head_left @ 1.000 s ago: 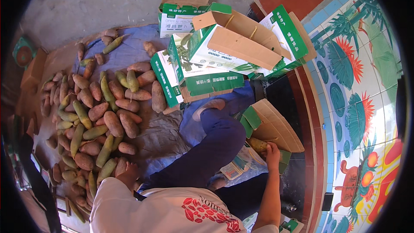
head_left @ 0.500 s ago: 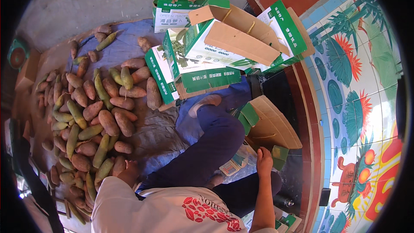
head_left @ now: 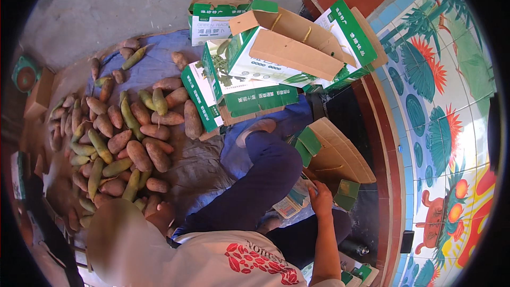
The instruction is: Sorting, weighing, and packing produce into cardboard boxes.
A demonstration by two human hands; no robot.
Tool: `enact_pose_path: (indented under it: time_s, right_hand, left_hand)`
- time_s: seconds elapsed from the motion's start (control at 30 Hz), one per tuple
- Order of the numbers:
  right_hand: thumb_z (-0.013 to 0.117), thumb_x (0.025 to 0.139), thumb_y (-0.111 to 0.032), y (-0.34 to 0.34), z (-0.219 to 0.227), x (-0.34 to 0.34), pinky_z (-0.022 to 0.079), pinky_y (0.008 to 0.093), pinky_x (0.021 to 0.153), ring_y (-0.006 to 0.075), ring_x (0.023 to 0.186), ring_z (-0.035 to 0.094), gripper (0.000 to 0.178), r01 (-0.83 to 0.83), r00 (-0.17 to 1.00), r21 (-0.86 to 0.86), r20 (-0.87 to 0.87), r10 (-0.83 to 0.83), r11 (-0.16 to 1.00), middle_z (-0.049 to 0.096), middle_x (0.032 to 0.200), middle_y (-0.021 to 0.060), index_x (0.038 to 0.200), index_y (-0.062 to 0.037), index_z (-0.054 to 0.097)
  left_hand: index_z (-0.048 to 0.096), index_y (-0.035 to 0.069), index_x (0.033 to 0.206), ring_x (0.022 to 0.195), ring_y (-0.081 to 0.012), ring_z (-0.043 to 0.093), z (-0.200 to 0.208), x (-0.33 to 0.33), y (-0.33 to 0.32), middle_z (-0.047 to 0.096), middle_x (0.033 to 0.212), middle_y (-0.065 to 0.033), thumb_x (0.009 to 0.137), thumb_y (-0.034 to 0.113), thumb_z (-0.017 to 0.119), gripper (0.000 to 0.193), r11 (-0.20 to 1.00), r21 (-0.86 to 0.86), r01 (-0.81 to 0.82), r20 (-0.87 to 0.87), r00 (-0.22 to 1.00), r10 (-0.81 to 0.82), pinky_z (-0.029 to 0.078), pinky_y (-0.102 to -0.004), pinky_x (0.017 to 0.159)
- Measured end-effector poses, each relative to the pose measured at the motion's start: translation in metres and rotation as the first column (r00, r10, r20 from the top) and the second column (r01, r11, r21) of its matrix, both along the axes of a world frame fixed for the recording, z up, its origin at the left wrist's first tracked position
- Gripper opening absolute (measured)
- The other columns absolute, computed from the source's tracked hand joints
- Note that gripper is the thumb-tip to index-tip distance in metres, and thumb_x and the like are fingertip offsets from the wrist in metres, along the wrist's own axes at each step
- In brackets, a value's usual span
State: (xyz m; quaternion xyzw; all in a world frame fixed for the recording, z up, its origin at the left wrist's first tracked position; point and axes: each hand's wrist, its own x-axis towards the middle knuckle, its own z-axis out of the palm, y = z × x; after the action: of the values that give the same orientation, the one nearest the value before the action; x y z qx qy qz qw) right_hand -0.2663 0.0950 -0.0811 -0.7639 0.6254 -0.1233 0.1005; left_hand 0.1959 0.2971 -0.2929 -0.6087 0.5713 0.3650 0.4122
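My left hand [head_left: 161, 214] is low at the near right edge of a pile of reddish-brown sweet potatoes [head_left: 138, 155] and long green radishes [head_left: 100, 145]. Its fingers are mostly hidden, and I cannot make out whether it grips a root there. Over to the right, my right hand [head_left: 321, 200] is at the near side of an open cardboard box [head_left: 340, 151] with green flaps. The fingers of that hand are stretched out and partly spread, with nothing seen in them. Beside these fingers lies a small printed card or packet [head_left: 287, 207].
Several white-and-green cartons [head_left: 260, 93] with open brown flaps are stacked ahead. A blue sheet [head_left: 159, 48] lies under the roots. My bent leg [head_left: 271, 165] crosses the middle. A painted tile wall [head_left: 430, 127] stands at right, and a green scale [head_left: 25, 72] at far left.
The fingers of my right hand have tipped left, toward the box opening. My left hand has shifted slightly at the pile's edge. The whole view has moved a little.
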Motion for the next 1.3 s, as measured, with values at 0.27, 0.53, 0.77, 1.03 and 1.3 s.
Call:
enact_pose_path:
  time_s: [0.27,0.53,0.77,1.03,1.3]
  right_hand:
    - [0.066,0.077,-0.018,-0.003,-0.009,0.003,0.045,0.0418,0.074,0.0334,0.082,0.059,0.027,-0.026,0.999,-0.047,-0.041,0.024,0.999,0.061,0.087,0.014,0.099,-0.0049,0.061]
    - [0.067,0.074,-0.016,0.002,-0.003,0.001,0.045,0.041,0.076,0.0328,0.084,0.059,0.027,0.001,0.999,-0.056,-0.035,-0.003,0.998,0.061,0.088,0.0144,0.098,-0.0044,0.061]
    - [0.068,0.073,-0.014,0.004,0.002,0.001,0.045,0.042,0.077,0.0339,0.084,0.058,0.026,0.006,1.0,-0.081,-0.03,-0.008,0.997,0.061,0.088,0.015,0.096,-0.004,0.061]
    - [0.065,0.076,-0.009,0.006,0.017,0.005,0.044,0.0413,0.081,0.0345,0.09,0.057,0.027,0.03,0.994,-0.262,0.112,0.0,0.965,0.061,0.094,0.0164,0.101,-0.0028,0.059]
    - [0.069,0.075,-0.011,0.021,0.104,0.043,0.041,0.0407,0.091,0.0352,0.104,0.053,0.049,0.091,0.927,-0.378,0.37,0.06,0.921,0.055,0.113,0.0185,0.119,-0.0044,0.052]
  left_hand:
    - [0.068,0.013,0.102,0.109,-0.0264,0.057,-0.017,0.012,0.016,0.06,0.112,-0.013,0.059,0.027,0.08,0.047,0.977,0.209,0.043,-0.066,0.997,-0.03,0.05,-0.044,0.081]
    - [0.062,0.01,0.108,0.113,-0.028,0.053,-0.011,0.019,-0.024,0.057,0.116,-0.0147,0.06,0.033,0.079,0.056,0.983,-0.108,-0.149,-0.106,0.985,0.138,0.049,-0.0464,0.085]
    - [0.044,0.002,0.116,0.109,-0.0328,0.053,0.087,-0.002,-0.118,0.052,0.116,-0.021,0.056,0.043,0.08,0.08,0.553,-0.583,-0.595,-0.387,0.802,0.456,0.046,-0.0406,0.089]
    - [0.047,-0.002,0.105,0.087,-0.0205,0.056,0.218,-0.045,-0.202,0.057,0.094,-0.0125,0.066,0.033,0.078,0.06,-0.144,-0.247,-0.958,-0.969,0.24,0.063,0.046,-0.0317,0.076]
    - [0.048,0.004,0.107,0.092,-0.013,0.051,0.308,-0.122,-0.213,0.054,0.096,-0.0049,0.069,0.026,0.077,0.052,0.229,-0.076,-0.971,-0.986,0.038,-0.165,0.043,-0.0276,0.08]
